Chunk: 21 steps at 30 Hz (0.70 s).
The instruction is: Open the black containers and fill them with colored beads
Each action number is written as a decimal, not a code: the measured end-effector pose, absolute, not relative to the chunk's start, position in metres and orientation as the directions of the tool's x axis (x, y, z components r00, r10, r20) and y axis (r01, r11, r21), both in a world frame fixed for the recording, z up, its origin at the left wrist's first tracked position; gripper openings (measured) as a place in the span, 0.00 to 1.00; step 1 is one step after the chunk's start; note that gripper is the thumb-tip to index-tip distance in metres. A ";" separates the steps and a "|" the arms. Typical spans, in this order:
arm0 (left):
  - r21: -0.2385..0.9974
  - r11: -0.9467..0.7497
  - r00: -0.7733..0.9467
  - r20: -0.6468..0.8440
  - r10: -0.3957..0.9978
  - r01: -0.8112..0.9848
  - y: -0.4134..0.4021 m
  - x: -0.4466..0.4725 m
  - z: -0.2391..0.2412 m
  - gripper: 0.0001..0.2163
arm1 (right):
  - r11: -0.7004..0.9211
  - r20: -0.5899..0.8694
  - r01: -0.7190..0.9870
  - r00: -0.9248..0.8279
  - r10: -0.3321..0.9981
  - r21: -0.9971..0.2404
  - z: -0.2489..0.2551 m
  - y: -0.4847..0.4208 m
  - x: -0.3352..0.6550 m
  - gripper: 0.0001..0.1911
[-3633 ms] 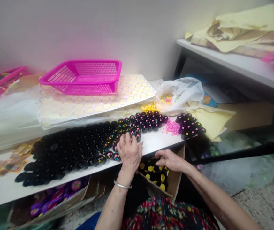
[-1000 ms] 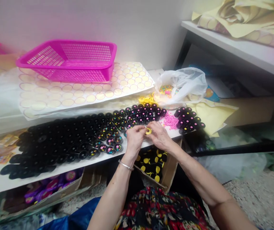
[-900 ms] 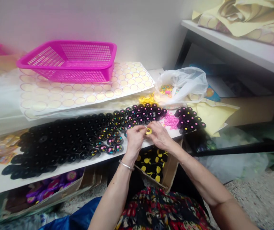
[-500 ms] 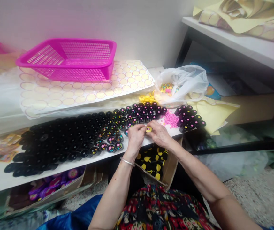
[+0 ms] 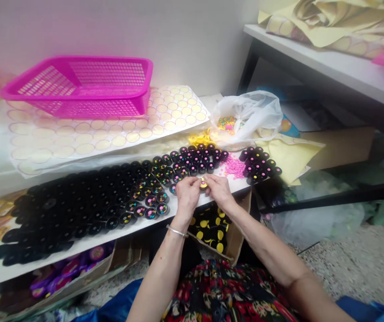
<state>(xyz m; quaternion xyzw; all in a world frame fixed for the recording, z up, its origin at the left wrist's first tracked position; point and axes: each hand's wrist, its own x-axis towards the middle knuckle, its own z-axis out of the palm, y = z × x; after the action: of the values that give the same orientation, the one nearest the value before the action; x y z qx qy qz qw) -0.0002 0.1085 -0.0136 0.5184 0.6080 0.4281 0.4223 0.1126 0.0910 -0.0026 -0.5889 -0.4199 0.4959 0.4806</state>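
Observation:
My left hand (image 5: 187, 195) and my right hand (image 5: 219, 192) meet at the front edge of the white shelf (image 5: 118, 232). Together they pinch one small round black piece with a yellow cap (image 5: 203, 183) between their fingertips. Just beyond lie rows of small black round cups (image 5: 87, 201), several of them filled with coloured beads (image 5: 151, 210). Below my hands a cardboard box (image 5: 237, 237) holds black pieces with yellow caps (image 5: 210, 226).
A pink mesh basket (image 5: 78, 85) sits on a sheet of round stickers (image 5: 111, 134). A plastic bag of coloured beads (image 5: 245, 116), loose pink beads (image 5: 234, 166), yellow rings (image 5: 202, 138) and another cup cluster (image 5: 259, 163) lie right. A higher shelf (image 5: 329, 71) stands beyond.
My right hand came up out of the cardboard box and joined the left at the shelf edge with a yellow-capped piece. In the last second both hands stay pinched on it.

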 end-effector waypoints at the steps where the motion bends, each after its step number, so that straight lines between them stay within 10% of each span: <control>1: 0.961 0.100 -0.113 -0.073 0.991 0.258 0.108 0.001 -0.014 0.09 | -0.199 -0.195 0.010 0.168 0.966 -0.980 -0.002 0.092 0.111 0.16; 21: 0.956 0.235 -0.309 -0.281 0.909 -0.179 0.104 0.026 -0.012 0.12 | -0.164 -0.144 0.061 0.249 0.958 -0.984 -0.011 0.092 0.103 0.14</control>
<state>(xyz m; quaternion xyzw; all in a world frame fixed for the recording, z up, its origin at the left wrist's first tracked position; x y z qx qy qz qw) 0.0258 0.1037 -0.0117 0.3028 0.6028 0.5394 0.5039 0.1028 0.0922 -0.0108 -0.6150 -0.4143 0.4516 0.4962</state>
